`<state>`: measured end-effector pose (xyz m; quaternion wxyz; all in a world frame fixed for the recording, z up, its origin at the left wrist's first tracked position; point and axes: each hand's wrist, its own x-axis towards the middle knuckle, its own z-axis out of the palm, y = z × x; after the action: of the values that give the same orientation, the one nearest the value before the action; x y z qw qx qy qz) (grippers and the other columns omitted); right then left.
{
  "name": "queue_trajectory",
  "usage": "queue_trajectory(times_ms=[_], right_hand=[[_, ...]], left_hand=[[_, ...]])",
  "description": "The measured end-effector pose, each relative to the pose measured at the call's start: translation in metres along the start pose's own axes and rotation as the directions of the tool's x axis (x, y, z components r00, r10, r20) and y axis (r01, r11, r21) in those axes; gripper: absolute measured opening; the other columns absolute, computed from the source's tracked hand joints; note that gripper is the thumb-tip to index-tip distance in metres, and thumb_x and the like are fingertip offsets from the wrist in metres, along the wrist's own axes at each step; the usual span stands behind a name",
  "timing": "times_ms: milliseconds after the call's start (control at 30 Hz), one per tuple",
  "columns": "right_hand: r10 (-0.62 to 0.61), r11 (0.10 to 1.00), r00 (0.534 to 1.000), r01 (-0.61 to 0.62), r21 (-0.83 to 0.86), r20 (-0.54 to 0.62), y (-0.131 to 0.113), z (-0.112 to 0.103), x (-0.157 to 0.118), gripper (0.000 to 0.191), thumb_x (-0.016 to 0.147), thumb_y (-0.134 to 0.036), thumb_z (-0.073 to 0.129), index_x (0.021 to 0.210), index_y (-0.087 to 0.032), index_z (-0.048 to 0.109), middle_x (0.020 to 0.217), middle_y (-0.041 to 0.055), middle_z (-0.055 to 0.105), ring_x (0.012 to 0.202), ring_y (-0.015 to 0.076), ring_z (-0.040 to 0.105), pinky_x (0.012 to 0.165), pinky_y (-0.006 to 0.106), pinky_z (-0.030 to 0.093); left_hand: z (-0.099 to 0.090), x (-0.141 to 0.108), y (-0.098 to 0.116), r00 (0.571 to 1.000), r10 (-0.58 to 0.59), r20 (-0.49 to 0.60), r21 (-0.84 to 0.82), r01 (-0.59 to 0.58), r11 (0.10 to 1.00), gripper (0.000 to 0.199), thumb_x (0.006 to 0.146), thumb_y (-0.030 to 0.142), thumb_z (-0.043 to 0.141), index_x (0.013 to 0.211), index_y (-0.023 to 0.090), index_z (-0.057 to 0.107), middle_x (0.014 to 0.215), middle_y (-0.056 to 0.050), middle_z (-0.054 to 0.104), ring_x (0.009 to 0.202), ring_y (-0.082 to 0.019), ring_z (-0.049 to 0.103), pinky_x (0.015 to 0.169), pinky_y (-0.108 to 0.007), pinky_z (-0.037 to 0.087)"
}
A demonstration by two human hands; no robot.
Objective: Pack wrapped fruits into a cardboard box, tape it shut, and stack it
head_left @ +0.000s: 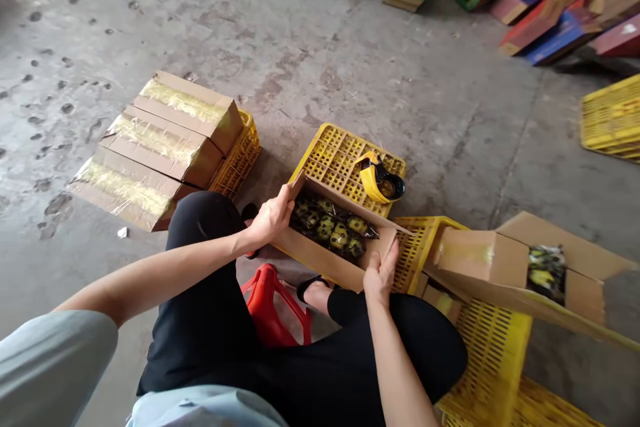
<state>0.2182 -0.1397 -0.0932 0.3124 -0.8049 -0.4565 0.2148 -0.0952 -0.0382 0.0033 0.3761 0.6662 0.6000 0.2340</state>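
Note:
An open cardboard box (320, 255) filled with dark packets printed in yellow and green (334, 227) rests on an upturned yellow crate (336, 157) in front of my knees. My left hand (273, 215) grips the box's left end flap. At the box's right end, my right hand (381, 271) presses against the flap there. A yellow and black tape dispenser (379, 178) lies on the crate just behind the box.
Three taped cardboard boxes (160, 144) lie on a yellow crate (240, 155) at left. An open box of packets (545, 273) sits on yellow crates (493, 353) at right. A red stool (273, 307) is under me. Green and coloured boxes (545, 13) line the back.

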Motion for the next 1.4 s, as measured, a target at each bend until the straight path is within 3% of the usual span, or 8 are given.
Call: queue_trajectory(times_ms=[200, 400, 600, 767, 833, 933, 1133, 1400], right_hand=[[-0.004, 0.999, 0.999, 0.006, -0.053, 0.042, 0.004, -0.005, 0.001, 0.074, 0.099, -0.041, 0.038, 0.166, -0.016, 0.02, 0.168, 0.0172, 0.034, 0.154, 0.0291, 0.036, 0.124, 0.05, 0.031], [-0.024, 0.998, 0.997, 0.028, -0.051, 0.071, 0.008, -0.01, 0.007, 0.079, 0.096, -0.041, 0.042, 0.165, -0.011, 0.019, 0.168, 0.0201, 0.031, 0.154, 0.0327, 0.035, 0.125, 0.052, 0.029], [-0.133, 0.986, 0.99, 0.128, -0.106, -0.041, -0.004, -0.008, 0.008, 0.076, 0.095, -0.042, 0.044, 0.163, -0.01, 0.028, 0.163, 0.024, 0.039, 0.149, 0.0389, 0.041, 0.12, 0.059, 0.034], [-0.409, 0.895, 0.885, 0.342, -0.286, -0.224, -0.041, -0.018, -0.005, 0.049, 0.101, -0.043, 0.049, 0.137, -0.014, 0.065, 0.15, 0.0234, 0.054, 0.144, 0.0412, 0.044, 0.117, 0.062, 0.034], [-0.524, 0.833, 0.835, 0.463, -0.301, -0.166, -0.058, -0.024, -0.005, 0.041, 0.104, -0.038, 0.047, 0.131, -0.017, 0.069, 0.138, 0.0204, 0.064, 0.138, 0.0361, 0.05, 0.116, 0.057, 0.037], [-0.603, 0.771, 0.797, 0.571, -0.282, -0.038, -0.076, -0.035, 0.006, 0.045, 0.106, -0.034, 0.042, 0.145, -0.018, 0.058, 0.14, 0.0192, 0.062, 0.133, 0.031, 0.055, 0.114, 0.051, 0.041], [-0.543, 0.734, 0.836, 0.52, -0.437, 0.083, -0.073, -0.037, 0.029, 0.059, 0.105, -0.039, 0.04, 0.16, -0.018, 0.038, 0.164, 0.0219, 0.033, 0.145, 0.0389, 0.039, 0.114, 0.058, 0.038], [-0.424, 0.68, 0.901, 0.386, -0.624, 0.095, -0.061, -0.008, 0.028, 0.07, 0.105, -0.048, 0.032, 0.167, -0.015, 0.022, 0.171, 0.0201, 0.024, 0.144, 0.047, 0.036, 0.11, 0.063, 0.04]], left_hand=[[-0.008, 0.005, 0.004, 0.995, -0.02, 0.094, -0.093, 0.028, 0.995, 0.059, 0.1, 0.033, 0.046, 0.157, 0.021, 0.039, 0.141, -0.011, 0.066, 0.126, -0.031, 0.066, 0.104, -0.042, 0.052], [-0.016, 0.026, -0.001, 0.99, -0.051, 0.128, -0.254, 0.083, 0.964, 0.058, 0.094, 0.024, 0.047, 0.152, 0.02, 0.049, 0.138, -0.009, 0.067, 0.124, -0.029, 0.065, 0.107, -0.044, 0.051], [-0.014, 0.04, 0.008, 0.989, -0.131, 0.062, -0.19, 0.141, 0.972, 0.053, 0.091, 0.018, 0.047, 0.143, 0.017, 0.057, 0.133, -0.011, 0.069, 0.12, -0.029, 0.065, 0.105, -0.042, 0.052], [-0.011, 0.038, 0.011, 0.989, -0.142, 0.047, -0.141, 0.147, 0.979, 0.054, 0.09, 0.016, 0.047, 0.143, 0.015, 0.056, 0.137, -0.013, 0.067, 0.123, -0.03, 0.064, 0.106, -0.043, 0.051], [-0.008, 0.037, 0.01, 0.993, -0.119, 0.022, -0.128, 0.12, 0.984, 0.062, 0.09, 0.017, 0.05, 0.152, 0.017, 0.047, 0.145, -0.013, 0.062, 0.131, -0.031, 0.061, 0.11, -0.044, 0.049], [-0.004, 0.035, 0.012, 0.996, -0.078, -0.034, -0.108, 0.074, 0.991, 0.078, 0.089, 0.022, 0.059, 0.162, 0.018, 0.032, 0.151, -0.015, 0.057, 0.138, -0.033, 0.055, 0.114, -0.047, 0.046], [-0.006, 0.031, 0.021, 0.988, -0.139, -0.06, -0.172, 0.127, 0.977, 0.076, 0.093, 0.038, 0.062, 0.161, 0.019, 0.033, 0.143, -0.016, 0.062, 0.13, -0.033, 0.062, 0.109, -0.048, 0.049], [-0.01, 0.034, 0.014, 0.973, -0.229, -0.028, -0.246, 0.215, 0.945, 0.073, 0.092, 0.037, 0.059, 0.159, 0.017, 0.038, 0.128, -0.011, 0.071, 0.112, -0.029, 0.069, 0.099, -0.042, 0.053]])
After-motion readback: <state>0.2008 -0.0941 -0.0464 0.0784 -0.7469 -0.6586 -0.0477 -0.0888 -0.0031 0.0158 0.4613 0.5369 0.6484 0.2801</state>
